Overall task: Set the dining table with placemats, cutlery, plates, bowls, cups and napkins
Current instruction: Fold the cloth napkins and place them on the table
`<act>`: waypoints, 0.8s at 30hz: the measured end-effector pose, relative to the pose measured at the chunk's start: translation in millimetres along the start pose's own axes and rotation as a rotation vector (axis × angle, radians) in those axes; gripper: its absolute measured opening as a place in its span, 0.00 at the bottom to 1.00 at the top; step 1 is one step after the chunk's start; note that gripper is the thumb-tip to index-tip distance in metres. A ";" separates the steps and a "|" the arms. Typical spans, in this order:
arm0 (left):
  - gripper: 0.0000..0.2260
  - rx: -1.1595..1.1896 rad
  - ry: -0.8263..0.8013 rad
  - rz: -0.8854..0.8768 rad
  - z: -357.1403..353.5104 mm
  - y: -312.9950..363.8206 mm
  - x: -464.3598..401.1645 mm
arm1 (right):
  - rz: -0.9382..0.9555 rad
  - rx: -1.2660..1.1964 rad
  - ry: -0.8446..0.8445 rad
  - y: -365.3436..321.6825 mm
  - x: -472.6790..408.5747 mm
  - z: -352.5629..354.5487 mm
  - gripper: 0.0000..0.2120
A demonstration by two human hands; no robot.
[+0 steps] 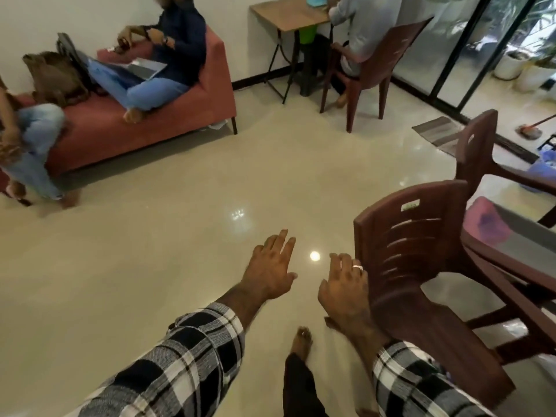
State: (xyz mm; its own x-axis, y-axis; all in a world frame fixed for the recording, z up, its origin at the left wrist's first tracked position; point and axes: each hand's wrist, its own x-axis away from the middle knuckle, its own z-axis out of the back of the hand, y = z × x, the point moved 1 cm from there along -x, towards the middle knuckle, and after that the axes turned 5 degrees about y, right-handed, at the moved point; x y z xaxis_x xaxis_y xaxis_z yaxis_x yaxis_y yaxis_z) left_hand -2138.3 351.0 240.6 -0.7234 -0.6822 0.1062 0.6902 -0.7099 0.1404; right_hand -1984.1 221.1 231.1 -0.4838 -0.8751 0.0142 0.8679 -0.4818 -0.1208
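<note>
Head view looks down on 2 checked sleeves reaching out over a glossy pale floor (150,251). Nearest the camera, a bare foot (301,341) steps on the tiles between the forearms. Left hand (270,270) is held out above the floor, palm down, fingers straight and spread, holding nothing. Right hand (346,288) is also palm down with relaxed, straight fingers and a ring (357,267) on 1 of them; it sits just beside the back of a brown plastic chair (421,266), and whether it touches the chair cannot be told. To the right of that chair, the dining table (517,272) shows a dark wooden rim and a grey top, with a blurred pink object (487,222) lying on it; what that object is cannot be told. A 2nd brown chair (478,145) stands beyond the table's far side. Farther off, a striped mat (436,132) lies by the glass doors (469,49). On the left, people sit on a red sofa (120,130), 1 with a laptop (144,67). At the back, another person sits on a chair at a small wooden desk (288,13).
</note>
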 end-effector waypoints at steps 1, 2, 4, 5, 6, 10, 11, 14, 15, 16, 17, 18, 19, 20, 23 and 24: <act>0.41 -0.007 -0.005 0.000 -0.2 -12.4 -28.2 | 0.014 0.003 -0.011 -4.1 -30.9 -5.0 0.31; 0.41 -0.005 -0.012 0.008 0.6 -24.0 -51.8 | 0.021 -0.002 -0.031 -8.3 -57.4 -8.2 0.30; 0.40 -0.001 -0.041 0.021 5.6 -45.8 -100.0 | 0.013 -0.056 -0.071 -15.0 -109.4 -14.0 0.31; 0.40 -0.002 -0.042 0.030 8.8 -55.3 -122.6 | 0.018 -0.076 -0.082 -16.5 -132.8 -16.6 0.32; 0.39 -0.002 -0.037 0.044 14.2 -65.5 -149.2 | 0.038 -0.077 -0.086 -17.8 -160.4 -16.9 0.32; 0.39 0.049 -0.030 0.073 37.8 -87.3 -243.7 | 0.056 -0.079 -0.041 -12.0 -259.3 -9.4 0.33; 0.39 0.033 -0.035 0.040 41.7 -91.4 -271.5 | 0.035 -0.086 -0.018 -9.5 -287.7 -7.3 0.33; 0.40 0.005 -0.057 -0.068 50.4 -101.9 -360.6 | -0.043 -0.106 0.030 4.5 -366.3 -8.9 0.35; 0.41 0.003 -0.057 -0.096 51.3 -104.5 -392.1 | -0.069 -0.100 0.039 12.4 -390.6 -11.0 0.36; 0.41 0.000 -0.065 -0.132 52.0 -105.0 -430.2 | -0.108 -0.091 0.049 23.5 -417.1 -13.9 0.37; 0.41 -0.001 -0.065 -0.166 53.5 -103.9 -463.4 | -0.148 -0.086 0.046 35.1 -438.7 -15.8 0.37; 0.41 -0.009 -0.070 -0.206 55.1 -101.3 -492.5 | -0.187 -0.079 0.053 46.3 -455.9 -17.1 0.37; 0.41 -0.017 -0.086 -0.261 57.3 -96.9 -528.7 | -0.246 -0.070 0.059 60.2 -476.0 -17.7 0.37; 0.41 -0.034 -0.093 -0.314 58.6 -91.6 -557.9 | -0.298 -0.061 0.063 72.9 -490.8 -16.3 0.37; 0.41 -0.065 -0.121 -0.454 63.6 -67.0 -633.2 | -0.453 -0.042 0.044 109.9 -523.8 -8.6 0.39; 0.41 -0.062 -0.141 -0.503 66.4 -54.5 -658.3 | -0.514 -0.051 0.041 122.6 -534.1 -4.9 0.39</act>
State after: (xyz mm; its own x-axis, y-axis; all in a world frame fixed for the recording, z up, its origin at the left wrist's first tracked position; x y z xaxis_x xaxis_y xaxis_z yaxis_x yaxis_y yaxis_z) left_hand -1701.0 850.4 228.4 -0.9583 -0.2276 0.1730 0.2539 -0.9556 0.1497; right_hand -1619.9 629.6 203.9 -0.8514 -0.5226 0.0457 0.5105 -0.8454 -0.1568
